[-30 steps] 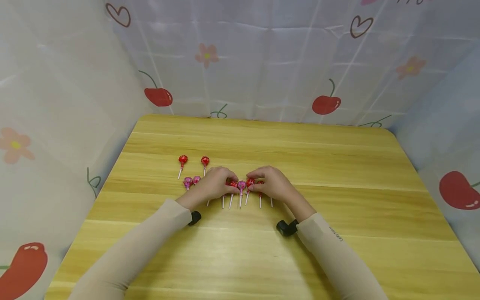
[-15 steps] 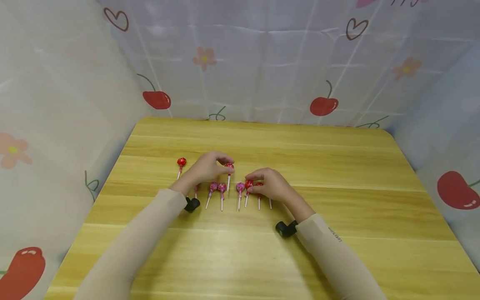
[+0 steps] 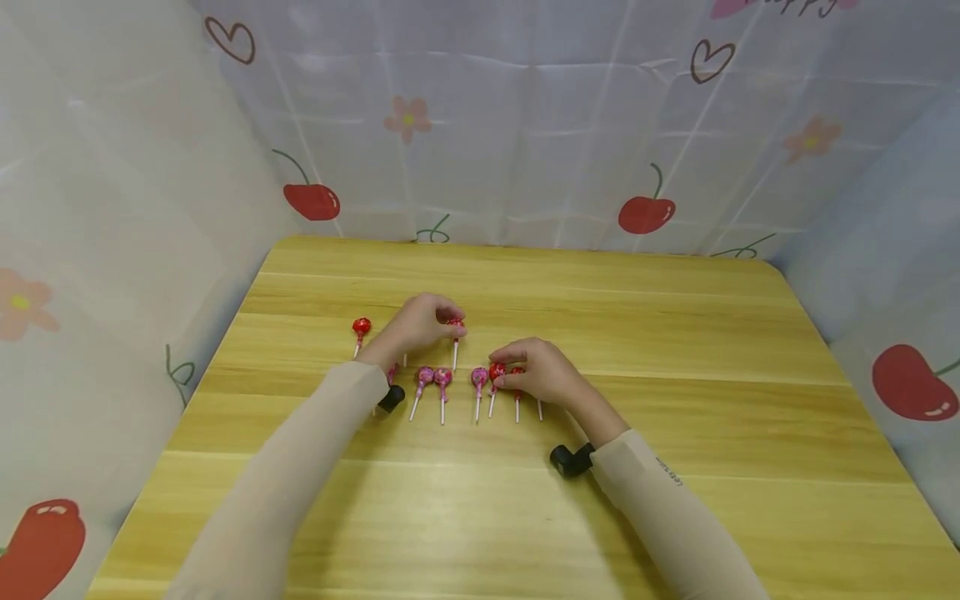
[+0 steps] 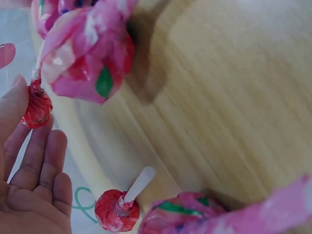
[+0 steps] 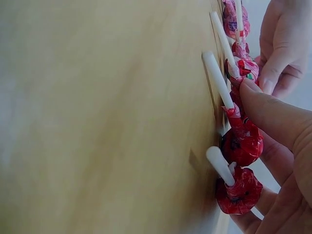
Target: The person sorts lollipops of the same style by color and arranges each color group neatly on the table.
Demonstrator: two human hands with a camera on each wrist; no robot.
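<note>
My left hand (image 3: 420, 325) pinches a red-wrapped lollipop (image 3: 456, 325) by its head, between thumb and fingers, behind the row. In the left wrist view that lollipop (image 4: 37, 107) sits between thumb and fingertips. Farther right, my right hand (image 3: 546, 372) has thumb and index finger around the head of another red lollipop (image 3: 497, 372). A pink lollipop (image 3: 479, 378) lies just left of it. Two more pink lollipops (image 3: 443, 378) lie side by side, past a gap. Red lollipops (image 5: 242, 144) lie under the right fingers in the right wrist view.
One red lollipop (image 3: 362, 327) lies at the back left. Others beside the left wrist are partly hidden by it. All rest on a wooden table (image 3: 465, 517) with patterned curtain (image 3: 510, 150) along its back and sides. Black wrist cameras (image 3: 572, 460) hang under the sleeves.
My left hand has lifted a red lollipop out of the row and carried it back, away from me, leaving a gap between pink ones. The right hand has stayed nearly still.
</note>
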